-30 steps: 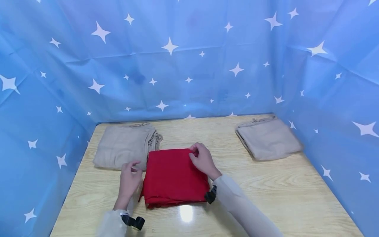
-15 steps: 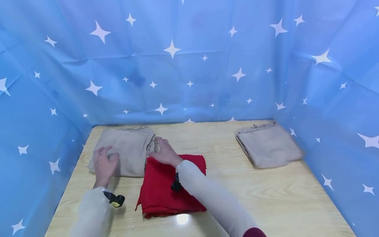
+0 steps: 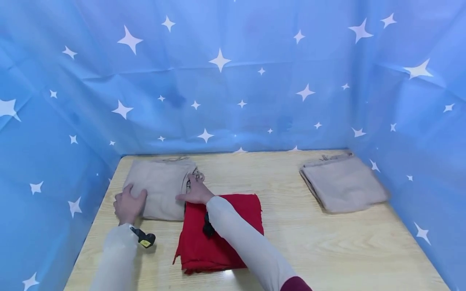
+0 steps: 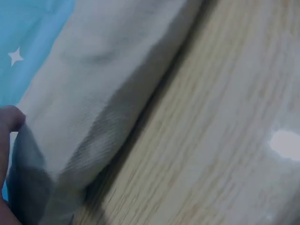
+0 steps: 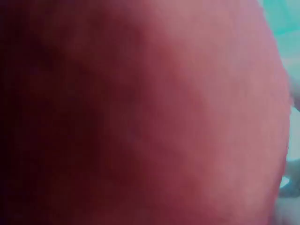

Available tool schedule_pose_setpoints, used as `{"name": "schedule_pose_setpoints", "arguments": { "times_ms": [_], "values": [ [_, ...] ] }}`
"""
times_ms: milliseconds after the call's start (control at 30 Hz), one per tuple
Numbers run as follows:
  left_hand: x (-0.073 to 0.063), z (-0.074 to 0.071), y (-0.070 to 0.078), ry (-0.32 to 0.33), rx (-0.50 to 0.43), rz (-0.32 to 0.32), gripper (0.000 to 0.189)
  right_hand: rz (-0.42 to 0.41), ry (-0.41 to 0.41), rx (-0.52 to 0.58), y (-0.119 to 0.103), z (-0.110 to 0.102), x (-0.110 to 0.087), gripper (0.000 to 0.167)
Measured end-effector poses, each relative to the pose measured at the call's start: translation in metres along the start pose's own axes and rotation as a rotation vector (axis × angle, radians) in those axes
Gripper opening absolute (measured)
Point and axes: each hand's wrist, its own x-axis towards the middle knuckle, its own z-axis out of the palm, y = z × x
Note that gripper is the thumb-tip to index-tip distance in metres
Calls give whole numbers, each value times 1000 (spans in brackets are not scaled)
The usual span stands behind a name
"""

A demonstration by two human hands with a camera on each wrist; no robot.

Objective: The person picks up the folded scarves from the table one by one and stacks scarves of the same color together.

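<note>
Head view: bracketing folded beige cloth (image 3: pixel 158 190), left of frame, with left hand (image 3: pixel 129 204) on left edge, right hand (image 3: pixel 196 192) at right edge near red cloth (image 3: pixel 195 242). Can't tell whether gripping or just touching with fingers. Probably at grasp step; next, likely need to secure both edges.

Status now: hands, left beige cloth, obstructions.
Left hand at left edge, right hand at fringed right edge. Left beige cloth folded. Red cloth beneath right sleeve.
</note>
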Motion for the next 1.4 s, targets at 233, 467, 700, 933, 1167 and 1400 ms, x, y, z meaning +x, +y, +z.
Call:
{"name": "schedule_pose_setpoints", "arguments": {
  "times_ms": [233,467,700,933,1167,1400],
  "values": [
    [-6,-7,6,-38,-256,13,67,2,-31,223,0,-2,-4,92],
    [-15,-1,12,44,-543,40,62,-91,84,162,2,9,-3,74],
    [-20,-8,31,216,-675,124,51,-222,209,209,-10,2,-9,63],
    [-29,-18,51,252,-750,208,49,-273,261,264,-18,-15,-20,60],
    [-37,-26,80,248,-802,270,50,-344,329,282,-22,-40,-39,57],
    [-55,-25,117,216,-868,353,50,-352,382,307,-12,-75,-69,56]
  ]
}}
